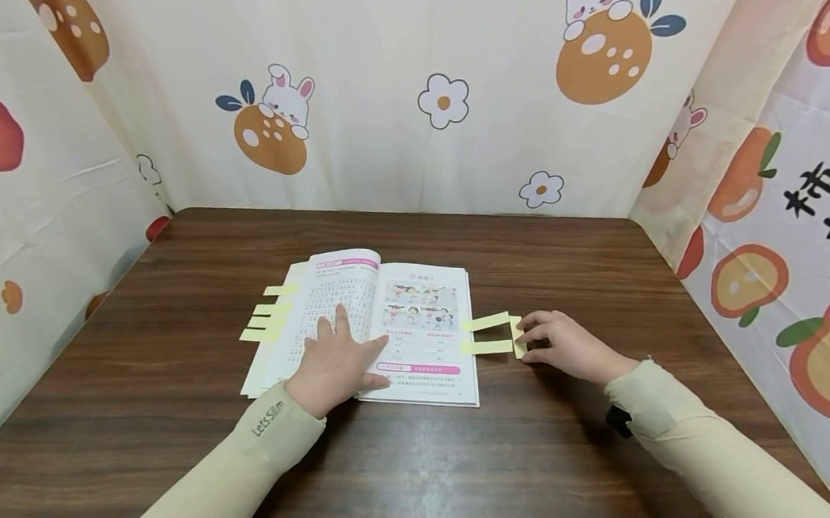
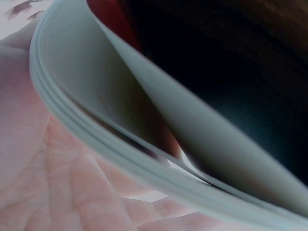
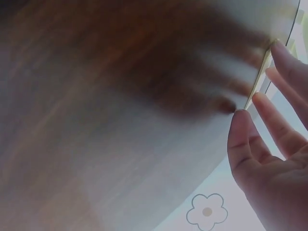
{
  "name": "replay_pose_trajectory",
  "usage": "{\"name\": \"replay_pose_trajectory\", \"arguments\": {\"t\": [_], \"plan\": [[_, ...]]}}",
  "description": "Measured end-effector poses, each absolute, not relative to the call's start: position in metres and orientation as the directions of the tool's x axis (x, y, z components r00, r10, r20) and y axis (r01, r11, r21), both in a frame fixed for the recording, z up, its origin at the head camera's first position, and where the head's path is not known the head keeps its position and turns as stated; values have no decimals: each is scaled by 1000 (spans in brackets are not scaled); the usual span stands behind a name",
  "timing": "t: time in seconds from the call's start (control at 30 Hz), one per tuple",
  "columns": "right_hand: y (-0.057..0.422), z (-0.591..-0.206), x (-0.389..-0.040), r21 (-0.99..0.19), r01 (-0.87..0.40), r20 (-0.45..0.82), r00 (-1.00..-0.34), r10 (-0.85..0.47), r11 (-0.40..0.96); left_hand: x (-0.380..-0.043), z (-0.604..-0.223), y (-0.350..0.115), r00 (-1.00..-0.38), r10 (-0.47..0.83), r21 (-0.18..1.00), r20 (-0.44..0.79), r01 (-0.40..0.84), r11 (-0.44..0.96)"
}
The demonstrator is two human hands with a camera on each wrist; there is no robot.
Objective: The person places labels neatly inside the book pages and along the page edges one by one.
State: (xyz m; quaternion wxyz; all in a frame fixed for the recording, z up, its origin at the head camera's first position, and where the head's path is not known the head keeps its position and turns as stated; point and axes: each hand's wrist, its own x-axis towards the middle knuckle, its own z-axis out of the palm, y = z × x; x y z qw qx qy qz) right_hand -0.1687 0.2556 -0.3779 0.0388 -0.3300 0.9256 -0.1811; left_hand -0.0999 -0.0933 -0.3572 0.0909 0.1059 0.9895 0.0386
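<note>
An open book (image 1: 417, 386) with printed text and cartoon pictures lies on the table. My left hand (image 1: 337, 365) rests spread across its left page and the fold. In the left wrist view, curved page edges (image 2: 139, 159) pass over the palm (image 2: 53, 178). Two pale yellow sticky strips (image 1: 488, 347) stick out from the book's right edge. At their outer ends is a small yellow sticky-note pad (image 1: 514, 343), gripped by my right hand (image 1: 566, 347) between thumb and fingertips. The right wrist view shows these fingertips (image 3: 238, 120) against the pad's thin edge (image 3: 260, 77).
Several yellow strips (image 1: 263, 323) stick out from the book's left edge. The dark wooden table (image 1: 402, 464) extends around the book. Patterned curtains (image 1: 393, 155) with fruit, rabbits and flowers hang behind the table and at both sides.
</note>
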Motion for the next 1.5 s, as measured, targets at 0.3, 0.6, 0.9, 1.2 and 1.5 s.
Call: {"name": "replay_pose_trajectory", "arguments": {"t": [0.3,0.6,0.9,1.2,1.5], "plan": [[254,-379,-171,-280,-648,78,-751,-656,709,-101,-358,-94,-962,210,105,-174,194,975],[248,-379,-176,-405,-475,21,-859,-511,781,-102,-359,-93,-961,211,103,-178,195,975],[251,-378,-189,-658,-155,-201,-907,-371,737,-102,-358,-93,-961,207,109,-184,190,976],[248,-377,-190,-776,44,-330,-878,-347,629,-102,-358,-94,-961,212,97,-179,197,976],[247,-379,-191,-870,217,-397,-840,-369,442,-102,-359,-94,-961,221,90,-167,208,974]]}}
